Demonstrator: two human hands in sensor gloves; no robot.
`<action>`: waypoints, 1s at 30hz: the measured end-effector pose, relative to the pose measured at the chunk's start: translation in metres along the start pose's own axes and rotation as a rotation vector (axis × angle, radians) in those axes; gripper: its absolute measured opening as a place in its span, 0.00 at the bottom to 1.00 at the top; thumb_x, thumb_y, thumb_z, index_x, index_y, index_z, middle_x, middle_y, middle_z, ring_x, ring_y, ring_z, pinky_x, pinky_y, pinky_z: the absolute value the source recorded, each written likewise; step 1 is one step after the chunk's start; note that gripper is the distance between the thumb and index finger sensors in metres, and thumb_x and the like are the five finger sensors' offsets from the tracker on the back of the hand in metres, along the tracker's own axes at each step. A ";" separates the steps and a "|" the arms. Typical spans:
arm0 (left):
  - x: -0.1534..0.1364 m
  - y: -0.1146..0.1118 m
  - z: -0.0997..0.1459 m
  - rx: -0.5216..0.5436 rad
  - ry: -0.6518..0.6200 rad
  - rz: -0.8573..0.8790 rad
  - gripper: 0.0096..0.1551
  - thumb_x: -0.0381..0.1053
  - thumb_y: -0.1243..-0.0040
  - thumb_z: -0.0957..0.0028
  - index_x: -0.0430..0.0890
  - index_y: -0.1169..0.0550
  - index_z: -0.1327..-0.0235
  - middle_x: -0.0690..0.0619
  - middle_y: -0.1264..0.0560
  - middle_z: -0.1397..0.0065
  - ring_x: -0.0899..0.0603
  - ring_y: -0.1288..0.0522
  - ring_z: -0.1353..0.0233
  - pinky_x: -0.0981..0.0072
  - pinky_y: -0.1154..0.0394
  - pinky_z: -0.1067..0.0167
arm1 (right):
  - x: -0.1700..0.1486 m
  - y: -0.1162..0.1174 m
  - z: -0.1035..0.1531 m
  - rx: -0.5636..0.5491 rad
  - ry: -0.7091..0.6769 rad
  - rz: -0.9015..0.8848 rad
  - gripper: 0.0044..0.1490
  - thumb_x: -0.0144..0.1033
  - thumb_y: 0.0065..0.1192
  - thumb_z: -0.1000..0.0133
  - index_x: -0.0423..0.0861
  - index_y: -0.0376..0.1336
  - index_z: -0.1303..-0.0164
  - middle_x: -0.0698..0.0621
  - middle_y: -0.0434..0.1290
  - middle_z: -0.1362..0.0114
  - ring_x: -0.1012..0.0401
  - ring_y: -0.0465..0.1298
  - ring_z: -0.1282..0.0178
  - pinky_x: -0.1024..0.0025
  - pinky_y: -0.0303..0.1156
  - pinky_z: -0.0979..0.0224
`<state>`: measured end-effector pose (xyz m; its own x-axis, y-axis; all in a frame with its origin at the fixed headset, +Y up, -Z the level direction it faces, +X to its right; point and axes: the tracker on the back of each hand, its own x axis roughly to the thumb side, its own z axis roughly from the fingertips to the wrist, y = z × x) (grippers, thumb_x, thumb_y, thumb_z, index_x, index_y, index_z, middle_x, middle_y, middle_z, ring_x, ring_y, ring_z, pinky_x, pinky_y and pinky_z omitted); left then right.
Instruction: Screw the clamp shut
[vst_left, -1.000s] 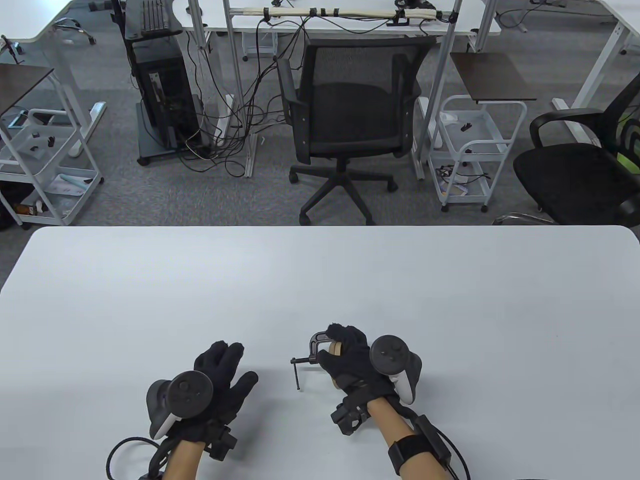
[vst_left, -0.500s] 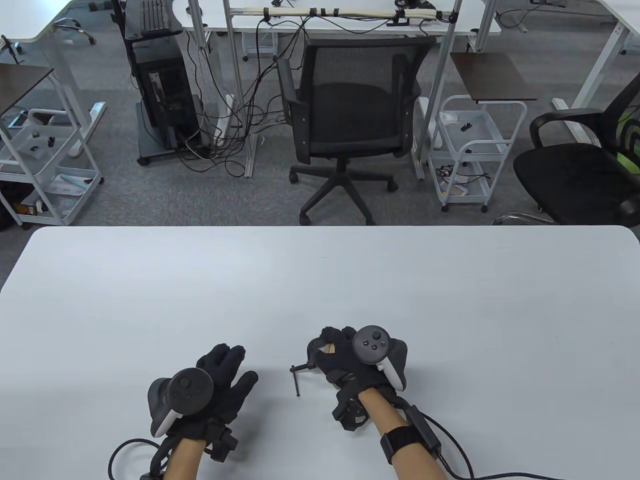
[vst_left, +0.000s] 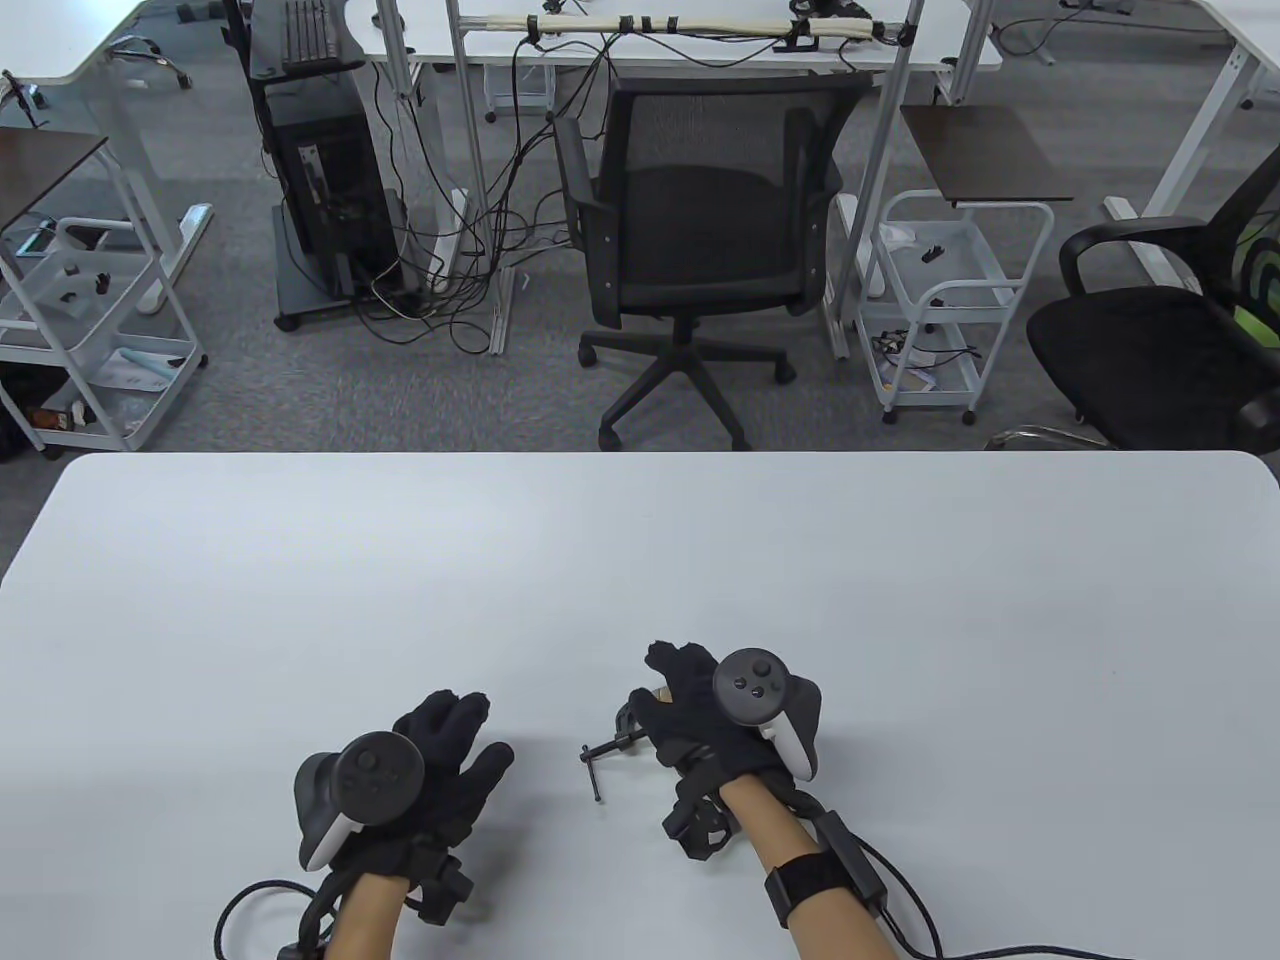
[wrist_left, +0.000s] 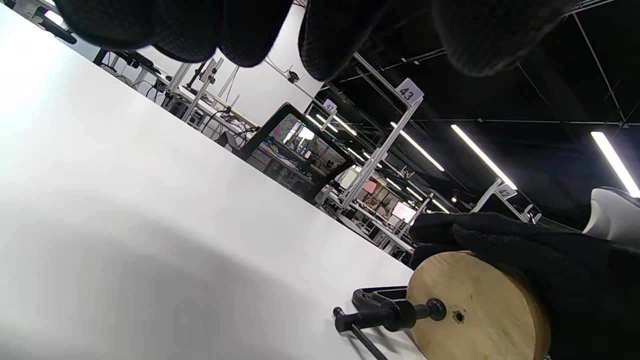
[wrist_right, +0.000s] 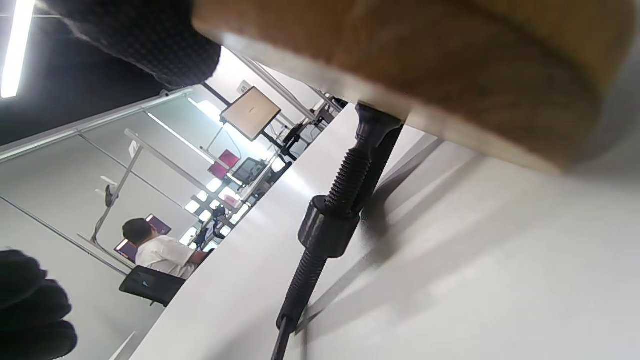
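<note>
The right hand (vst_left: 705, 715) grips a round wooden disc (wrist_left: 480, 305) and holds it on its edge on the table (vst_left: 640, 560), with the fingers wrapped over the top of the disc. The clamp (vst_left: 622, 738), a small black C-clamp, sits around this disc, just to the left of the right hand, and its frame goes under the glove, so the far jaw is hidden in the table view. In the left wrist view the screw (wrist_left: 417, 313) points at the flat face of the disc and its round pad looks to be touching the wood or very close to it; I cannot tell for sure if a small gap is left. In the right wrist view the threaded part of the screw (wrist_right: 350, 180) shows a fair length between the nut of the frame and the disc, and the pad meets the lower face of the wood. The crossbar handle (vst_left: 592, 772) hangs at the outer end of the screw, to the left of the right hand, and nothing touches it. The left hand (vst_left: 440, 760) lies well apart from the clamp, to its left, with the fingers spread wide and holding nothing. My judgement is that the screw is already run in up to the wood, or nearly, but the final tightening is not done yet: the left hand needs to go to the handle and turn it until the disc is firmly pressed.
</note>
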<state>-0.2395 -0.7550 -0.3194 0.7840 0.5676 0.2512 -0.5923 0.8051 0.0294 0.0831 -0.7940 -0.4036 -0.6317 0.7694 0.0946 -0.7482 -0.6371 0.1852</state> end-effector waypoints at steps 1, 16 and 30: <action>-0.001 -0.001 0.000 -0.007 -0.002 -0.001 0.45 0.67 0.41 0.45 0.41 0.32 0.21 0.30 0.40 0.19 0.20 0.41 0.26 0.29 0.34 0.38 | 0.000 -0.003 0.003 0.000 -0.011 -0.002 0.49 0.61 0.62 0.45 0.47 0.53 0.18 0.34 0.50 0.15 0.25 0.58 0.27 0.28 0.62 0.36; -0.011 -0.019 -0.010 -0.129 -0.003 -0.151 0.49 0.70 0.43 0.46 0.49 0.40 0.15 0.32 0.47 0.14 0.19 0.50 0.21 0.21 0.41 0.35 | -0.025 -0.069 0.060 -0.050 -0.090 0.112 0.50 0.62 0.61 0.45 0.49 0.51 0.16 0.36 0.47 0.13 0.26 0.49 0.22 0.22 0.53 0.34; -0.011 -0.031 -0.009 -0.178 0.014 -0.286 0.50 0.71 0.45 0.46 0.53 0.43 0.14 0.35 0.51 0.12 0.18 0.58 0.19 0.16 0.48 0.34 | -0.065 -0.100 0.085 -0.151 -0.122 0.236 0.50 0.61 0.62 0.45 0.50 0.52 0.16 0.37 0.47 0.12 0.27 0.45 0.20 0.18 0.48 0.33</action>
<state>-0.2281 -0.7851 -0.3319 0.9171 0.3154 0.2438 -0.3070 0.9489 -0.0725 0.2161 -0.7760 -0.3454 -0.7696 0.5933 0.2361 -0.6111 -0.7915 -0.0027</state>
